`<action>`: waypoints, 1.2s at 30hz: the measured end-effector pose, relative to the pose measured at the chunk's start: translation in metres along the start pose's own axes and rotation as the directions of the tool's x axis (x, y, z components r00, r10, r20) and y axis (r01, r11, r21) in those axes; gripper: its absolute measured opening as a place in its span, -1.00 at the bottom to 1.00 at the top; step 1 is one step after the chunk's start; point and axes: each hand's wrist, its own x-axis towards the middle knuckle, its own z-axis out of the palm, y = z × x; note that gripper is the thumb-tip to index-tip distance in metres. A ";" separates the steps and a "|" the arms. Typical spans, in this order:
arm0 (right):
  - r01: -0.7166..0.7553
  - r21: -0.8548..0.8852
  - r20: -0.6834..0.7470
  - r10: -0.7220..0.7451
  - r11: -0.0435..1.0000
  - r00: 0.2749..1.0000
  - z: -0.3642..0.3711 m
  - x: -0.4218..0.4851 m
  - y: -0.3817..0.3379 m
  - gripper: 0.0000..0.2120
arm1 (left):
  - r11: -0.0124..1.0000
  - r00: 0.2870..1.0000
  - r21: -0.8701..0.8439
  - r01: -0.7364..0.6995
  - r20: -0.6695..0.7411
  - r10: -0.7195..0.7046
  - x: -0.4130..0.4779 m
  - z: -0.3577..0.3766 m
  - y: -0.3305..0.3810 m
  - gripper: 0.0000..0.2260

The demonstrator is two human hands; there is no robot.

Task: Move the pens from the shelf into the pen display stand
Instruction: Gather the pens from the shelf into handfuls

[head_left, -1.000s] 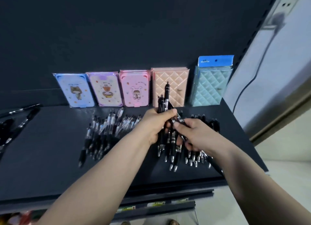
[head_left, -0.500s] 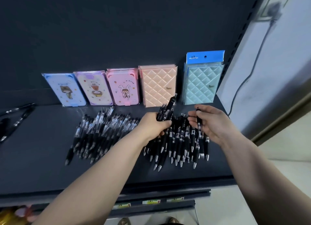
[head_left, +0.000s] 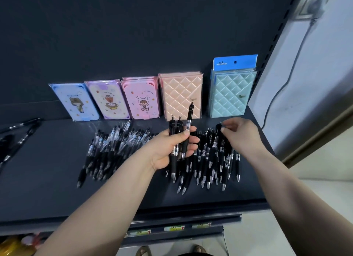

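Just above the dark shelf (head_left: 47, 179), both forearms reach forward from the lower edge of the view, the hands near each other but not touching. The left hand (head_left: 172, 148) is turned palm towards the camera, thumb across the front and fingers curled round a bundle of pens (head_left: 179, 129), which it grips upright with the clicker ends up; one pen of the bundle stands taller than the rest. The right hand (head_left: 240, 135) is arched, knuckles up and wrist bent. Its thumb and forefinger pinch the top end of one black pen (head_left: 217, 133) at the back of the heap of black pens (head_left: 210, 166) lying on the shelf, tips towards the person. A second heap of clear-barrelled pens (head_left: 110, 146) lies to the left of the left wrist. Behind the heaps, packaged notebooks (head_left: 181, 95) lean in a row against the shelf's back panel.
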 end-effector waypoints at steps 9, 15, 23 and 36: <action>-0.131 0.487 0.270 -0.006 0.864 0.963 0.006 -0.015 -0.047 -0.96 | 0.997 0.998 0.069 0.040 0.047 -0.043 -0.005 0.019 0.000 -0.89; -0.137 0.274 0.140 0.101 0.952 0.985 -0.016 -0.007 -0.023 -0.89 | 0.919 0.963 0.393 0.022 -0.255 0.087 0.009 0.017 0.009 -0.81; -0.186 0.077 0.072 0.181 0.980 0.981 -0.003 -0.013 -0.002 -0.73 | 0.698 0.940 0.715 0.045 -0.267 0.212 0.032 0.031 0.005 -0.66; 0.112 -0.110 -0.020 -0.115 0.988 0.993 0.008 -0.035 -0.020 -0.63 | 0.838 0.916 0.527 -0.138 -0.255 0.311 0.006 0.005 -0.004 -0.68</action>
